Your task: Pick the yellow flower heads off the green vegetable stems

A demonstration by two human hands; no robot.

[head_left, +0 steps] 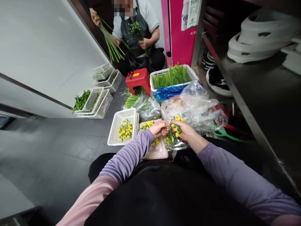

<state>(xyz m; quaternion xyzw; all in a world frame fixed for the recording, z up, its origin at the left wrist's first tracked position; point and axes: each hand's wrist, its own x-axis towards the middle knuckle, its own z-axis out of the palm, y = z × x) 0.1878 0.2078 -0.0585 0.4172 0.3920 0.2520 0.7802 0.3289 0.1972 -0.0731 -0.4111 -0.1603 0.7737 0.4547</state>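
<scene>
My right hand (185,129) is closed around a small bunch of yellow flowers with green stems (176,126). Close beside it, the fingers of my left hand (160,128) are pinched together at the bunch's left side; what lies between them is too small to make out. Below both hands, more yellow flowers (169,141) rest in clear plastic. A pale pink tray (156,153) with scattered blossoms is under my left hand. Left of that stands a white perforated basket (113,133) holding loose yellow flower heads (125,129).
Ahead are a plastic-wrapped green bundle (147,106), a crumpled clear bag (195,103), a red stool (138,78) and a basket of green stalks (172,77). Another person (138,34) holds long stems. Stacked baskets (103,106) stand left; a metal shelf (261,103) edges the right.
</scene>
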